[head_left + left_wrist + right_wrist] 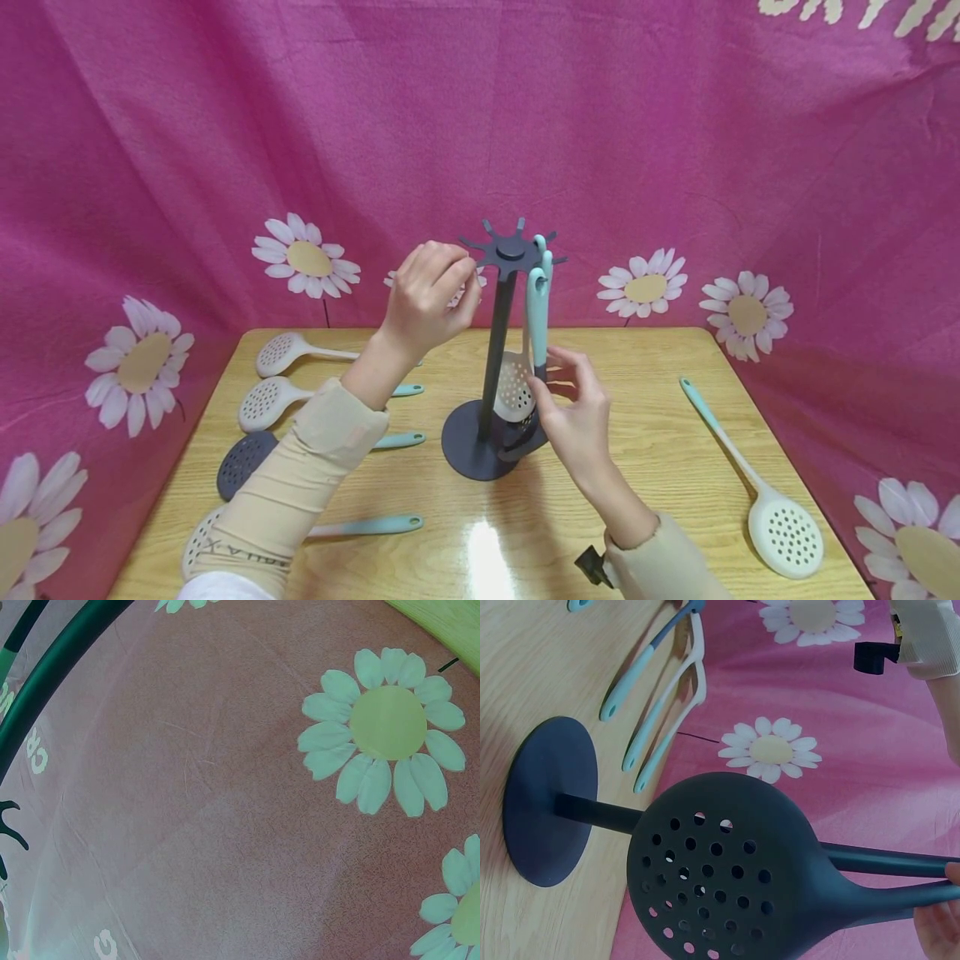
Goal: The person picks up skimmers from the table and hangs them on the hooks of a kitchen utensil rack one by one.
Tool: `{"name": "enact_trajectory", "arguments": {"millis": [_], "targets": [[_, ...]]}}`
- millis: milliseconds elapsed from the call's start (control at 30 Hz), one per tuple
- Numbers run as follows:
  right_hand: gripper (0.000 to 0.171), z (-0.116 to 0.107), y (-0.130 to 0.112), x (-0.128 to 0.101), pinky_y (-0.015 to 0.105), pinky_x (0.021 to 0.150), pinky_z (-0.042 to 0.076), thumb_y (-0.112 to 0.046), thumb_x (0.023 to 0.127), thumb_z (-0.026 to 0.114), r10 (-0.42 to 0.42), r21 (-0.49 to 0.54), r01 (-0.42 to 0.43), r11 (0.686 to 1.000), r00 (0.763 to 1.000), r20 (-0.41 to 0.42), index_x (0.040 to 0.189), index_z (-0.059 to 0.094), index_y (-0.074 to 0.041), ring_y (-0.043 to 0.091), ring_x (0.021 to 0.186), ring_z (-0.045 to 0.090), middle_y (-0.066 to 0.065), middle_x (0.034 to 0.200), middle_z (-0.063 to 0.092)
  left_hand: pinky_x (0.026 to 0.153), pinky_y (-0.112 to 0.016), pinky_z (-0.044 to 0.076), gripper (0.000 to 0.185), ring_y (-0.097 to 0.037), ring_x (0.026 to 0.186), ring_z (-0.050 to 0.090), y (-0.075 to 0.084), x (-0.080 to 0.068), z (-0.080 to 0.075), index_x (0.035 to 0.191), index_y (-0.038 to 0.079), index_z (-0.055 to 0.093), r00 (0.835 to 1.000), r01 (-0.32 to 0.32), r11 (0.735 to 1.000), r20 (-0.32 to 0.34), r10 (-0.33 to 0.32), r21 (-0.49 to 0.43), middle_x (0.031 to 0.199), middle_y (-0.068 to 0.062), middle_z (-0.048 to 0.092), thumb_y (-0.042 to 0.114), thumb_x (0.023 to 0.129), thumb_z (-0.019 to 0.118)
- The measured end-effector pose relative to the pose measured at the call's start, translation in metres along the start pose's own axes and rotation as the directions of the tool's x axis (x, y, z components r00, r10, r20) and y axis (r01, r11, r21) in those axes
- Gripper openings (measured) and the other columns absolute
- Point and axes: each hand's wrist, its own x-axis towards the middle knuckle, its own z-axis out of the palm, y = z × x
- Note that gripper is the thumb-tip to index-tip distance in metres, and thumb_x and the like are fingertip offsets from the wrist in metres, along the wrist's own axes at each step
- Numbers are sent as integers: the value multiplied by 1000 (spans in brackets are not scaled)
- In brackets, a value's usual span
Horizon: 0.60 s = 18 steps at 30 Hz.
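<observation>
A dark utensil rack (491, 358) stands mid-table with prongs spread from its top. My left hand (433, 292) is at the prongs on its left side, fingers curled, and seems to pinch one prong; the fingertips hide the contact. With thumb and fingers, my right hand (577, 408) holds a dark skimmer (720, 862) by the lower part of its handle. The skimmer's turquoise handle (537, 321) points up, its end loop by a prong; whether it hangs there I cannot tell. Behind it hangs a pale skimmer (513, 392), with another turquoise handle (548, 262) close by.
Several skimmers lie on the left of the wooden table (630, 467), including a pale one (277, 354) and a dark one (243, 462), partly under my left forearm. Another pale skimmer (786, 533) lies at the right. A pink flowered cloth (375, 125) surrounds the table.
</observation>
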Motion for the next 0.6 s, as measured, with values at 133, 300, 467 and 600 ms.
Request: {"name": "enact_trajectory", "arguments": {"millis": [133,300,467,600], "targets": [[38,1,1,0,42,60,54,19,66,68,19,0,-19,1000,1000,9,101,54,12,33,68,64,25,87,62,53,-32,43,4,-25,60,50,0,0,0,70,-3,56,1000,2,1000,-1,-2,-2,71,-13,55,-6,71,59],[39,2,3,0,44,61,54,19,66,68,32,10,-32,999,999,16,101,53,13,34,69,63,25,86,62,53,-32,43,3,-25,60,50,1,1,0,70,-3,56,1000,2,1000,-10,-2,-4,71,-13,55,-5,71,59],[38,2,4,0,43,63,54,18,67,68,47,30,-48,998,999,28,102,52,13,33,70,63,25,85,62,53,-32,43,3,-25,60,50,1,1,0,70,-3,56,1000,3,1000,-9,-3,-3,70,-13,55,-6,71,58],[37,2,5,1,36,65,55,17,68,67,61,54,-63,997,997,38,102,53,12,32,71,62,24,86,62,53,-32,43,4,-26,60,50,1,0,0,71,-3,56,1000,6,1000,-6,-6,2,70,-13,55,-6,71,58]]}}
